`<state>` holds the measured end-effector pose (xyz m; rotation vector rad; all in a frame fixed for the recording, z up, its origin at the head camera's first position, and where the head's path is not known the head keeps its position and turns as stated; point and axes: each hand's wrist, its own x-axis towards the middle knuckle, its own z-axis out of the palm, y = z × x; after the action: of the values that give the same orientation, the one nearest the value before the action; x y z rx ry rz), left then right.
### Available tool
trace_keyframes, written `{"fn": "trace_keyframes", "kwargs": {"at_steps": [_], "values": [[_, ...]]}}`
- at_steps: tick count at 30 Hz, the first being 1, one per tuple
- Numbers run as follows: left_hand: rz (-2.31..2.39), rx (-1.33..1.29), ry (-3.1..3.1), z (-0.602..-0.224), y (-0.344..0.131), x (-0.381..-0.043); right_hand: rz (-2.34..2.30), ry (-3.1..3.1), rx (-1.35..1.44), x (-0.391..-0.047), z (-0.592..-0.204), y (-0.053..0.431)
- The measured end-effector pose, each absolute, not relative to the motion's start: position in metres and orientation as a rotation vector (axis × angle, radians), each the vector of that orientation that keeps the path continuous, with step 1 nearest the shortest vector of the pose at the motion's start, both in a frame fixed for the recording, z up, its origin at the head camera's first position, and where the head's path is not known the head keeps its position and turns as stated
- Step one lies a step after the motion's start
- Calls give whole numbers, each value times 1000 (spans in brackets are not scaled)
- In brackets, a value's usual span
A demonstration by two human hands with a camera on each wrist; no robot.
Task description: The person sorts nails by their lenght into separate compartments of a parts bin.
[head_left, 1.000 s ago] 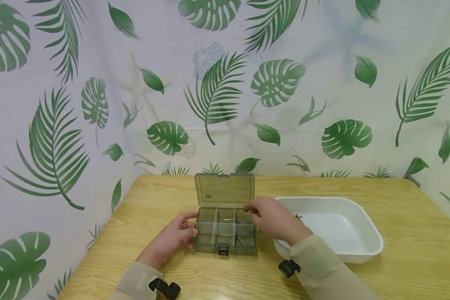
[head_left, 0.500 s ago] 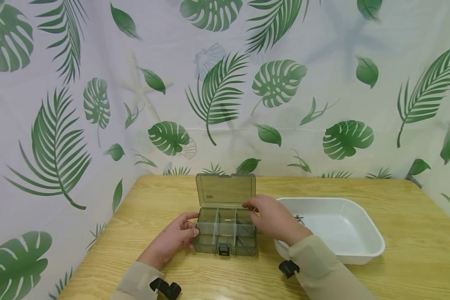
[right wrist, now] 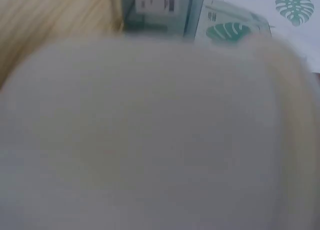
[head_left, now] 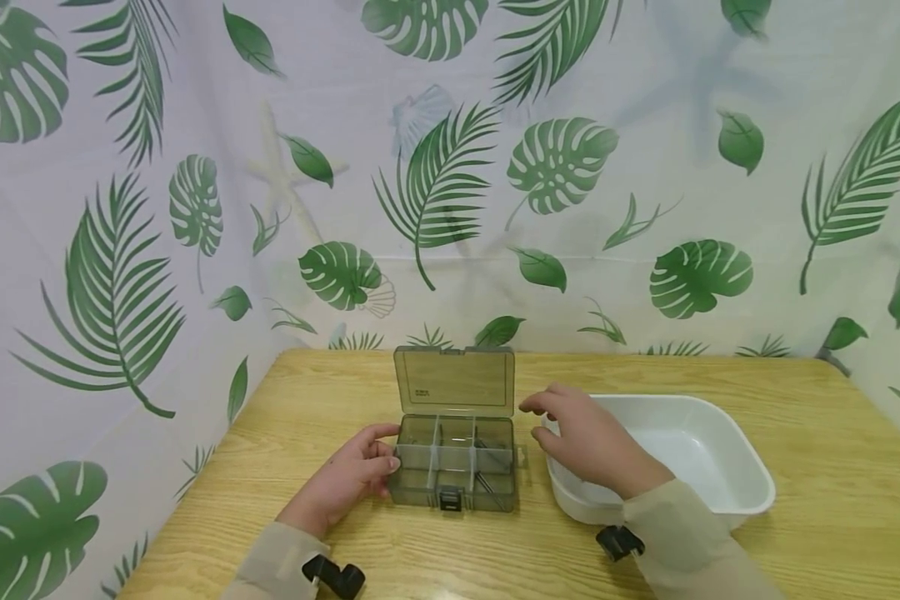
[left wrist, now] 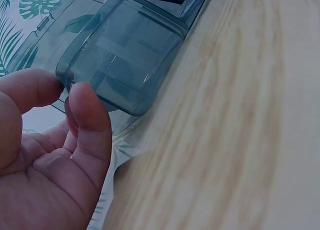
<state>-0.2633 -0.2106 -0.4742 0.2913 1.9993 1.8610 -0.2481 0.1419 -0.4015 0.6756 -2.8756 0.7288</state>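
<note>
A clear grey compartment box [head_left: 487,502] stands on the table, its lid [head_left: 456,383] raised at the back. Dividers split it into several compartments. Slender dark metal pieces [head_left: 486,483] lie in the right-hand compartments. My left hand [head_left: 345,477] holds the box's left side, with thumb and forefinger pinching its corner in the left wrist view. To the right of the box, my right hand [head_left: 596,437] hovers over the left rim of a white basin [head_left: 757,492], fingers relaxed and holding nothing. It covers the basin's left part. The basin [right wrist: 150,135] fills most of the right wrist view, blurred.
A wood-grain table [head_left: 390,554] carries the box and basin. Behind it hangs a white cloth [head_left: 465,317] printed with green leaves. A black wrist mount [head_left: 619,542] sits on the right sleeve and another [head_left: 333,575] on the left. A label [right wrist: 157,0] shows on the box's side.
My right hand let go of a thin metal piece at the box's back right compartment and moved right to over the basin. The left hand stayed on the box.
</note>
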Motion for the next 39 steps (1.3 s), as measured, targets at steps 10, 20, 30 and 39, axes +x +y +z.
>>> {"fn": "trace_keyframes", "kwargs": {"at_steps": [10,20,30,39], "values": [[1856,288,2009,-473,-210,-261,683,-2968,650,-248,-406,189],[1864,293,1988,-472,-209,-260,573,-3030,699,-250,-423,222],[1863,282,1975,-472,-209,-263,637,-3126,661,-252,-436,232],[1859,268,1987,-474,-210,-263,624,-3109,773,-252,-441,231]]}}
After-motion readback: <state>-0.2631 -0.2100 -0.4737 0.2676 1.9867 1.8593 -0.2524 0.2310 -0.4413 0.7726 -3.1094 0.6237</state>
